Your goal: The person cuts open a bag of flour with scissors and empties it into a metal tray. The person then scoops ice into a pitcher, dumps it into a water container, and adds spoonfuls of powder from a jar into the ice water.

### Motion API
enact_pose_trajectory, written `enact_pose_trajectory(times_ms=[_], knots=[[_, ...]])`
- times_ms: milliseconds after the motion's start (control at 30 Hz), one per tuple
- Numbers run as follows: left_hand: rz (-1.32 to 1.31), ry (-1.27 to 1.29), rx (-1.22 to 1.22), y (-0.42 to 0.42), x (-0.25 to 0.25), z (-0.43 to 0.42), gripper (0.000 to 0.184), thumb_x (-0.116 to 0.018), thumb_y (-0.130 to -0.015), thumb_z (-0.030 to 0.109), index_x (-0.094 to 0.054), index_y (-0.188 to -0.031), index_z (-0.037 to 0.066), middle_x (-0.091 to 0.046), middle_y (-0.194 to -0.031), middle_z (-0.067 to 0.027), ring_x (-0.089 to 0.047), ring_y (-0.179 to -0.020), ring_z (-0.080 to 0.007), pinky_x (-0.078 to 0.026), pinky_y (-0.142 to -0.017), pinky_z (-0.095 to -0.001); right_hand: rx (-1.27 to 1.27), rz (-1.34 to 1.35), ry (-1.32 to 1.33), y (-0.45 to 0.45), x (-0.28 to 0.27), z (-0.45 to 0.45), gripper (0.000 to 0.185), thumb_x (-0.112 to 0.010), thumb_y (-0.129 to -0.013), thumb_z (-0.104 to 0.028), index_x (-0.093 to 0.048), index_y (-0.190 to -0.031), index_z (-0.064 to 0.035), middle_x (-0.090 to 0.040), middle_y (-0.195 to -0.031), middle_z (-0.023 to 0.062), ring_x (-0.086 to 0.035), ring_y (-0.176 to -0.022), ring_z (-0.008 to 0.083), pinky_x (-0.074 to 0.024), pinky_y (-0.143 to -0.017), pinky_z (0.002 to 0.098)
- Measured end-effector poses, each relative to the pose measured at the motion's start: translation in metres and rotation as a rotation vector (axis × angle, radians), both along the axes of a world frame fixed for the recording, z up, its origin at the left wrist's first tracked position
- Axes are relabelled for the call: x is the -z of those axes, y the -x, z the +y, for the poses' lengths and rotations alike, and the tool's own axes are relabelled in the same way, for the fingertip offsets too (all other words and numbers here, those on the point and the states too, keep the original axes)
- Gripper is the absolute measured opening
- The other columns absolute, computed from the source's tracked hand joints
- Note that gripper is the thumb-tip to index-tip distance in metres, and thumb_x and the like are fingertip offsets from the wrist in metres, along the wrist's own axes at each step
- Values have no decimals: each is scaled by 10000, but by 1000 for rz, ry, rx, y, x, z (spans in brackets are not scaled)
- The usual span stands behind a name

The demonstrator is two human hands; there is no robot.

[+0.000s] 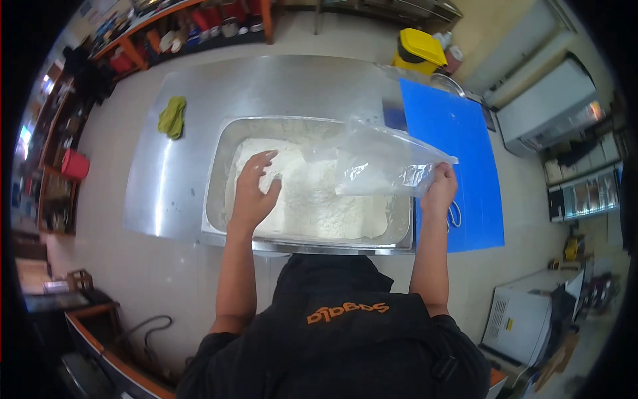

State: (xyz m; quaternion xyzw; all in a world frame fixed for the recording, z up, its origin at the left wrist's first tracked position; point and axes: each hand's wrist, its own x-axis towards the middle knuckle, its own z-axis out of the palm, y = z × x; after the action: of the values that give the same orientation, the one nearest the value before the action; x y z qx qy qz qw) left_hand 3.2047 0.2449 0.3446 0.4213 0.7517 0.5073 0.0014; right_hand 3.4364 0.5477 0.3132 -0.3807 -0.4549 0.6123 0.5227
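A deep metal tray (pixel 216 159) in front of me holds white powder (pixel 312 206) that looks like flour. My right hand (pixel 440 189) grips one end of a clear plastic bag (pixel 389 163) at the tray's right side. The bag stretches left over the powder, and its far end lies above the tray. Over the left part of the tray is my left hand (pixel 254 189), fingers curved and apart, with nothing in it. Whether its fingertips touch the powder I cannot tell.
The tray stands on a steel table (pixel 179 193). A green cloth (pixel 172 118) lies at the left, and a blue board (pixel 475 173) covers the right end. Scissor-like handles (pixel 454 214) rest on the board. Behind the table's right corner stands a yellow-lidded bin (pixel 422 48).
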Motion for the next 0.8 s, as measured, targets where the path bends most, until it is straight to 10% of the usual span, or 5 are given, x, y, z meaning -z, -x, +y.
enact_pose_trajectory(times_ms=[200, 367, 800], knots=[[-40, -2, -10, 27, 3, -16, 423, -612, -789, 9, -582, -1207, 68, -600, -1164, -119, -594, -967, -222, -489, -788, -338, -19, 259, 358, -9, 22, -17, 274, -450, -999, -207, -517, -1207, -41, -598, -1156, 86, -588, -1065, 276, -490, -935, 463], [-93, 45, -51, 45, 2, -20, 402, -596, -802, -19, -587, -1196, 61, -605, -1165, -100, -588, -960, -201, -486, -776, -308, -94, 417, 549, -6, 33, -28, 199, -474, -991, -212, -526, -1158, -116, -575, -1147, 77, -575, -1059, 264, -505, -864, 559], [161, -67, 463, -163, -38, 78, 250, -527, -898, 1, -586, -1141, 11, -605, -1131, -108, -570, -955, -203, -469, -784, -312, 250, 1072, 435, -247, 12, -26, 58, -499, -973, -127, -543, -992, -94, -551, -875, 4, -579, -840, 169, -521, -800, 399]])
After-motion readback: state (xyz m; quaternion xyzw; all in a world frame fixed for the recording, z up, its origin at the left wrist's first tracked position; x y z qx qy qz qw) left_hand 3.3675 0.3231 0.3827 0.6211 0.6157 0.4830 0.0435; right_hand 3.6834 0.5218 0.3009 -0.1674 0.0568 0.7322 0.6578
